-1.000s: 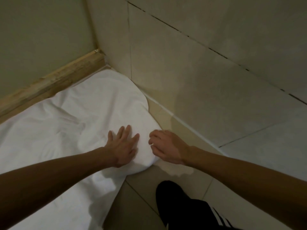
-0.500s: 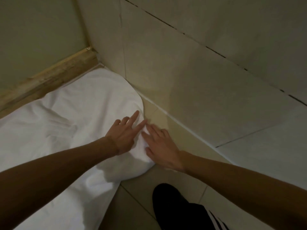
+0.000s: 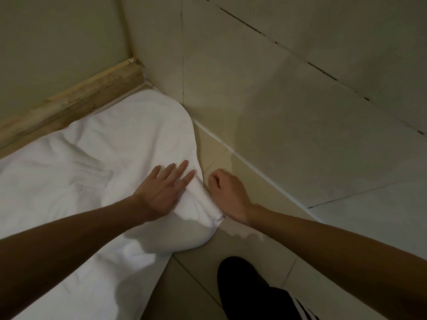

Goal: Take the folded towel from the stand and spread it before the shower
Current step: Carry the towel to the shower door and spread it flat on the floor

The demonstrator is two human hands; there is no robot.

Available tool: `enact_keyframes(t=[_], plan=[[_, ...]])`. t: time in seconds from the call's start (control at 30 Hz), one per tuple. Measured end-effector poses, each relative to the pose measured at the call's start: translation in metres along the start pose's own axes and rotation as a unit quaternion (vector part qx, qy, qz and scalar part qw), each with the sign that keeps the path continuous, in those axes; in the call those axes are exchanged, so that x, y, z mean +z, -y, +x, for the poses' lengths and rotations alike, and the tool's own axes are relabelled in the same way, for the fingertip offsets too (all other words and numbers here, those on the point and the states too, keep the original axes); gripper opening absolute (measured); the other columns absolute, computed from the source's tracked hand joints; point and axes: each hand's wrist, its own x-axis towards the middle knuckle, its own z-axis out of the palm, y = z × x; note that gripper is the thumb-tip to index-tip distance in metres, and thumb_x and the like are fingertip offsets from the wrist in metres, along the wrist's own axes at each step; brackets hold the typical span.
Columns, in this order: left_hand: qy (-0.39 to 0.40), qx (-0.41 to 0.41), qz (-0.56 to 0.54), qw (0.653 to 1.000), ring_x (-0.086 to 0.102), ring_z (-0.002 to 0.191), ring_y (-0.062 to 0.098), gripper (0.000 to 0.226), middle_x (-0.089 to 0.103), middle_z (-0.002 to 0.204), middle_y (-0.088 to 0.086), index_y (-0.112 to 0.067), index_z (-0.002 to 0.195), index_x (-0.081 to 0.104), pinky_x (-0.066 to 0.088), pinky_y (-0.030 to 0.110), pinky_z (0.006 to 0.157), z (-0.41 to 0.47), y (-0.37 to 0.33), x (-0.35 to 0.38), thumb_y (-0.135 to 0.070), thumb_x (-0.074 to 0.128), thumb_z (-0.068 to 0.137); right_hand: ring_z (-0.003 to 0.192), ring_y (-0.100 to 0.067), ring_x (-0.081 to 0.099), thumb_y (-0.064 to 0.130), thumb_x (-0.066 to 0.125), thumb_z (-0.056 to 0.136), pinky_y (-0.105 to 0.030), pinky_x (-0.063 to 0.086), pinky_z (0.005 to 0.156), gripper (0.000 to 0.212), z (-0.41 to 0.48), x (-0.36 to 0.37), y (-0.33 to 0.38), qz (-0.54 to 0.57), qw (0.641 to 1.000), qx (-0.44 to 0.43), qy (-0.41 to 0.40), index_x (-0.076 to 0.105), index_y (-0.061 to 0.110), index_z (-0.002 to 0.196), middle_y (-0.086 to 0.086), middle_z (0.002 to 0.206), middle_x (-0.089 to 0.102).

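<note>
head view: towel [image 3: 92, 169] lies spread on the floor [image 3: 196, 296] by the wall [image 3: 277, 112], left hand [image 3: 161, 192] flat on it, right hand [image 3: 227, 195] pinching its edge, where a hard tug could bunch that end.

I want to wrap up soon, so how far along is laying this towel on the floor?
Mostly done: the white towel is unfolded and lies on the tiled floor, up against the wall. In hand: the left hand presses flat near its right edge; the right hand, fingers curled, sits at that edge, though whether it pinches it is unclear. Left: smoothing the creases and the bunched near corner.
</note>
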Motion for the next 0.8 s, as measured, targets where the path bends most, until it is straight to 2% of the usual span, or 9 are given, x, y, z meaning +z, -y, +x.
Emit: enact_keyframes(t=[0.07,0.13,0.17,0.27,0.4,0.57,0.7,0.8], plan=[[-0.009,0.0,-0.008,1.0,0.018,0.143,0.034,0.069,-0.008,0.159,0.014,-0.022,0.148,-0.018,0.02,0.048,0.112,-0.001,0.001,0.0,-0.034,0.027,0.098,0.082,-0.024,0.058,0.026,0.045,0.093,-0.03,0.043,0.069,0.018,0.008,0.001,-0.001,0.007,0.999,0.039,0.036,0.058,0.014,0.091,-0.004,0.09,0.063],[-0.015,-0.002,-0.022,1.0,0.019,0.143,0.035,0.069,-0.008,0.159,0.014,-0.023,0.149,-0.016,0.02,0.048,0.112,-0.002,0.001,0.0,-0.033,0.029,0.098,0.094,-0.023,0.06,0.027,0.048,0.092,-0.027,0.043,0.076,0.028,0.013,0.003,0.0,0.005,0.997,0.05,0.066,0.061,0.01,0.111,-0.006,0.104,0.066],[-0.016,-0.003,-0.025,1.0,0.019,0.143,0.035,0.07,-0.009,0.159,0.013,-0.023,0.149,-0.016,0.02,0.048,0.112,-0.002,0.001,0.001,-0.033,0.03,0.097,0.093,-0.022,0.06,0.028,0.049,0.091,-0.028,0.043,0.077,0.029,0.015,0.004,0.001,0.013,0.996,0.053,0.075,0.062,0.01,0.11,-0.006,0.101,0.067],[-0.015,-0.004,-0.031,0.999,0.014,0.144,0.034,0.07,-0.017,0.158,0.012,-0.025,0.148,-0.02,0.017,0.048,0.114,-0.004,0.002,0.004,-0.035,0.028,0.098,0.073,-0.02,0.058,0.03,0.053,0.09,-0.031,0.044,0.066,0.018,0.019,0.01,0.005,0.017,0.995,0.049,0.08,0.06,0.017,0.08,0.001,0.076,0.062],[-0.011,-0.005,-0.027,1.0,0.011,0.145,0.033,0.067,-0.022,0.157,0.012,-0.028,0.146,-0.025,0.015,0.049,0.116,-0.009,0.006,0.007,-0.04,0.022,0.1,0.067,-0.014,0.052,0.03,0.054,0.09,-0.024,0.032,0.053,0.017,0.025,0.015,0.01,-0.015,0.997,0.038,0.07,0.052,0.023,0.074,0.01,0.07,0.053],[-0.006,-0.012,-0.036,0.999,0.01,0.145,0.034,0.066,-0.023,0.157,0.012,-0.032,0.146,-0.025,0.016,0.049,0.115,-0.012,0.008,0.004,-0.042,0.021,0.099,0.075,-0.019,0.052,0.024,0.052,0.091,-0.028,0.036,0.063,0.013,0.025,0.011,0.016,-0.05,0.998,0.02,0.041,0.051,0.018,0.08,-0.003,0.085,0.059],[-0.005,-0.018,-0.049,0.999,0.009,0.145,0.033,0.068,-0.022,0.157,0.012,-0.035,0.141,-0.032,0.015,0.049,0.115,-0.002,0.001,-0.004,-0.045,0.02,0.098,0.081,-0.028,0.057,0.023,0.044,0.094,-0.031,0.036,0.063,0.015,0.023,-0.003,0.014,-0.137,0.99,-0.02,-0.012,0.051,0.01,0.092,-0.01,0.092,0.06],[-0.004,-0.014,-0.061,0.998,0.008,0.145,0.034,0.066,-0.02,0.158,0.013,-0.035,0.141,-0.032,0.014,0.05,0.115,0.007,-0.009,-0.011,-0.046,0.017,0.098,0.083,-0.031,0.061,0.021,0.04,0.096,-0.033,0.039,0.062,0.018,0.027,-0.016,0.008,-0.199,0.979,-0.016,-0.031,0.05,0.008,0.103,-0.013,0.095,0.064]])
